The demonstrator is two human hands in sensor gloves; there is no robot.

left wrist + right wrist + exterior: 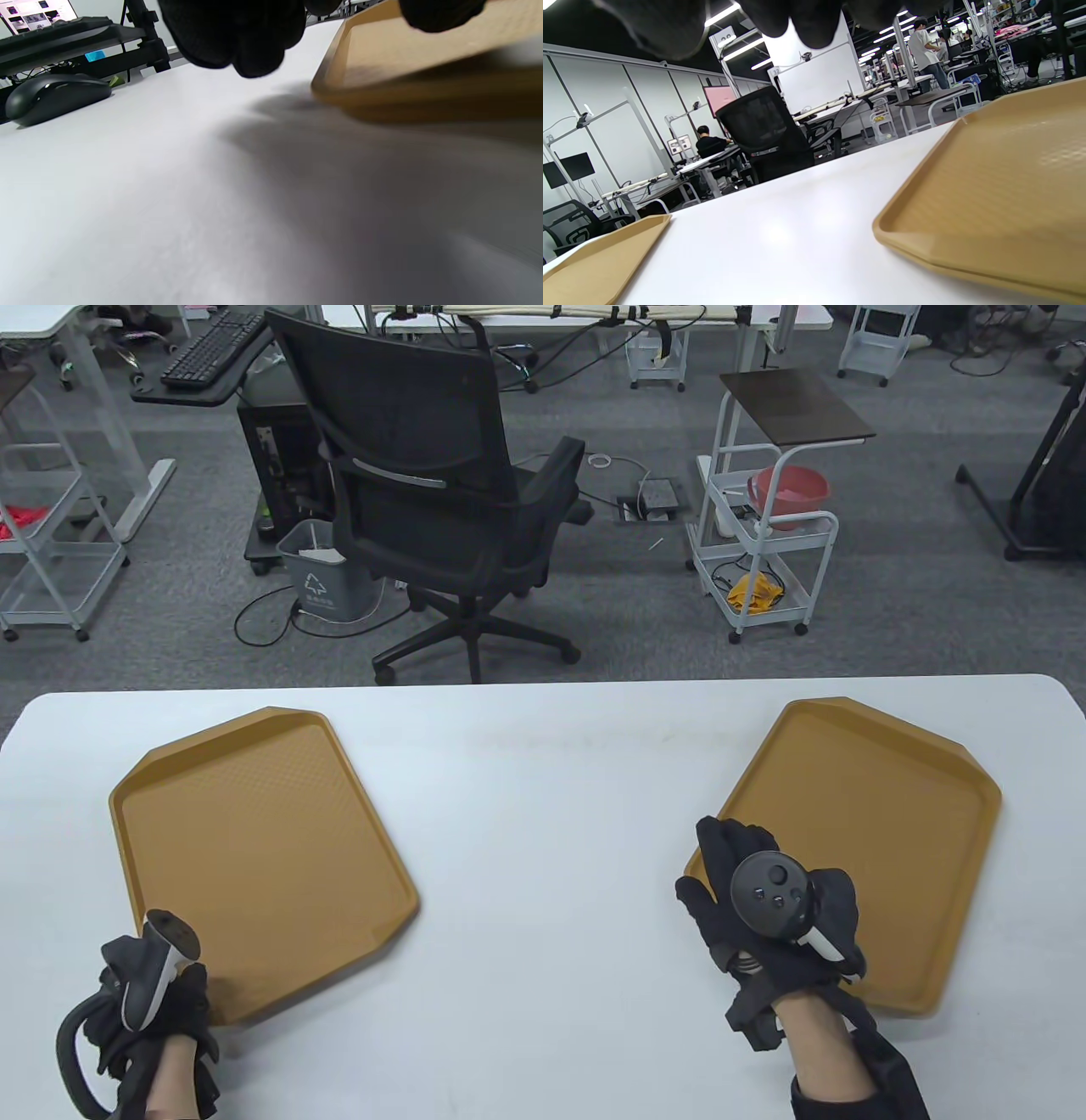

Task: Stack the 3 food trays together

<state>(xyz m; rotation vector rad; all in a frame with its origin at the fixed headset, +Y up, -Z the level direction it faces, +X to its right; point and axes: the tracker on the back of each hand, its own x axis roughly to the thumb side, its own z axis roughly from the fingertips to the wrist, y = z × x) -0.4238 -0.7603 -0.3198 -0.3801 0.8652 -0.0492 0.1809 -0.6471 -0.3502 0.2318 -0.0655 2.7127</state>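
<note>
Hovering spread-fingered, right hand tops right tray (left hand's grip unclear).

Your white table, a tan food tray lying flat at your left, a second tan tray flat at your right, well apart, bare tabletop between them, a black mouse at the left edge.

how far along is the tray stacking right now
Possibly one stacking done: only two tray positions show, and the right tray seems double-edged in the right wrist view. In hand: left hand at the left tray corner; right hand over the right. Left: combine them.
</note>
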